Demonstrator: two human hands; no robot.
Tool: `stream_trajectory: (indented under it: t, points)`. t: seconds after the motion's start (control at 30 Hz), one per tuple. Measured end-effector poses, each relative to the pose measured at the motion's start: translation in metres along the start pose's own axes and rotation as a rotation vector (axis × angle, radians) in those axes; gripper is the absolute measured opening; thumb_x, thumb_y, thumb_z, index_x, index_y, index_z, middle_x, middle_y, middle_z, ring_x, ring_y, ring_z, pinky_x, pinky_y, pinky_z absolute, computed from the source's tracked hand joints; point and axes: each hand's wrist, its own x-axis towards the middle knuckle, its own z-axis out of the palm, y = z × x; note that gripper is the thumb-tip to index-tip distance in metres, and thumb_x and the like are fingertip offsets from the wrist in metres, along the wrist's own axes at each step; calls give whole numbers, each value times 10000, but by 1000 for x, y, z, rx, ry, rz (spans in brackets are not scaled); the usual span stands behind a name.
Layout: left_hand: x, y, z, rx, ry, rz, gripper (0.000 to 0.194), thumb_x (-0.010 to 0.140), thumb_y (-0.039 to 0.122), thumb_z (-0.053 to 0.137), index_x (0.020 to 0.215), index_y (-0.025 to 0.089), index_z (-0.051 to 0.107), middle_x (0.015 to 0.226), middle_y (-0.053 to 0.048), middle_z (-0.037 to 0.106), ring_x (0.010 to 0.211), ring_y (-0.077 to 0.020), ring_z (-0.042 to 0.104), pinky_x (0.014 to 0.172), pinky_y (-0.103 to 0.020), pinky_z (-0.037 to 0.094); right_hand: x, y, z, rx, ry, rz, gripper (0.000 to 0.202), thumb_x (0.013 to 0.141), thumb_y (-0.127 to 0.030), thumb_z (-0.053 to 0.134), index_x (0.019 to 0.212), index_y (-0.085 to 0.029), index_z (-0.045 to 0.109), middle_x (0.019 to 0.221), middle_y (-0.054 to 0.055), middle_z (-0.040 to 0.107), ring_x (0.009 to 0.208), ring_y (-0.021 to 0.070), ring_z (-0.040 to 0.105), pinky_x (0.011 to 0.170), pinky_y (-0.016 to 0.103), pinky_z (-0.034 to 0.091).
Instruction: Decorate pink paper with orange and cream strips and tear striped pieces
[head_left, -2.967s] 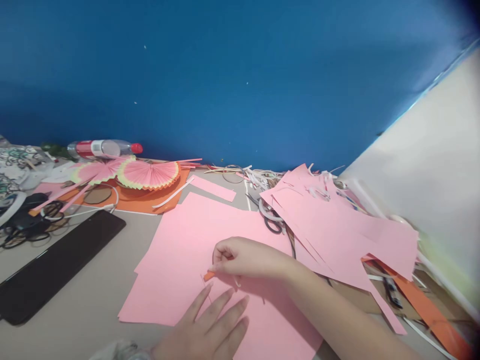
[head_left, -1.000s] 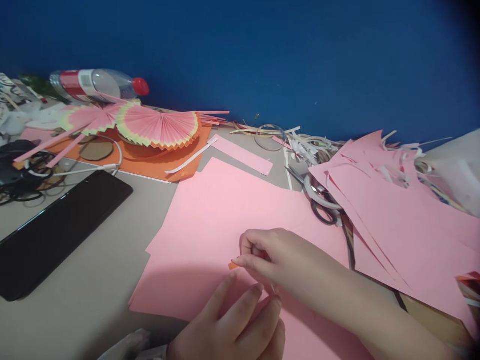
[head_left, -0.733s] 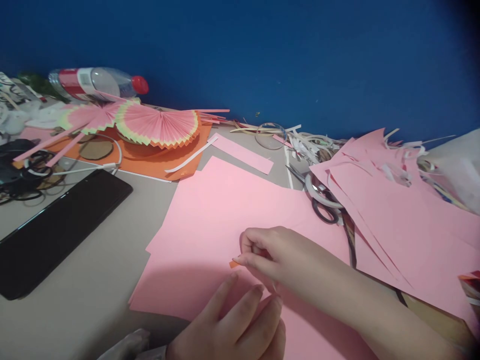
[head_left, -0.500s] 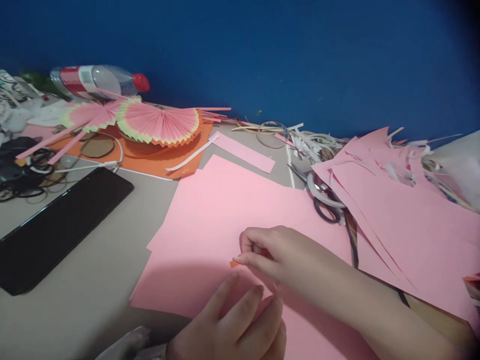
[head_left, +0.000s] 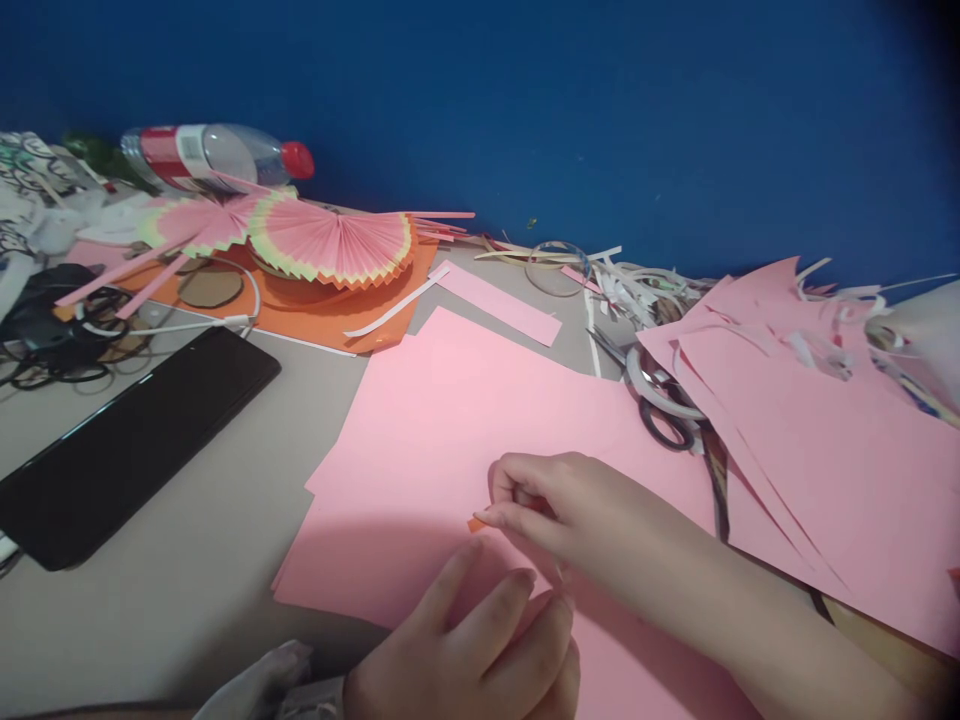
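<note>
Pink paper sheets point(head_left: 442, 420) lie stacked in front of me on the grey table. My right hand point(head_left: 536, 490) rests on them, its thumb and index finger pinching a small orange paper strip point(head_left: 476, 523). Only a short end of the strip shows past the fingertips. Just below and nearer to me, my left hand point(head_left: 480, 640) lies over the pink paper with its fingers bent and apart. Its index fingertip is close to the orange strip. The thumb of that hand is hidden, and I see nothing held in it.
To the left lies a black phone point(head_left: 142, 440). Behind are folded pink paper fans point(head_left: 337, 245) on orange paper point(head_left: 307, 325) and a plastic bottle point(head_left: 240, 155). On the right are scissors point(head_left: 666, 425), a tape roll point(head_left: 652, 385) and cut pink sheets point(head_left: 840, 460). A blue wall point(head_left: 525, 110) stands behind.
The whole view has shifted slightly, so everything sits a little further right. Both hands keep nearly the same pose, and the orange strip stays pinched in my right hand.
</note>
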Motion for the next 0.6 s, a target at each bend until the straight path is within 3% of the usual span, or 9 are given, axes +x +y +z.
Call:
stream_trajectory:
  t: [0.6]
  points:
    - [-3, 3, -1, -19, -50, -32, 186, 866, 262, 477, 974, 289, 625, 1096, 78, 599, 1015, -176, 490, 896, -403, 384, -2, -1, -2, -14, 3, -16, 193, 823, -302, 477, 654, -208, 480, 600, -63, 559, 510, 78, 446, 451, 203, 268]
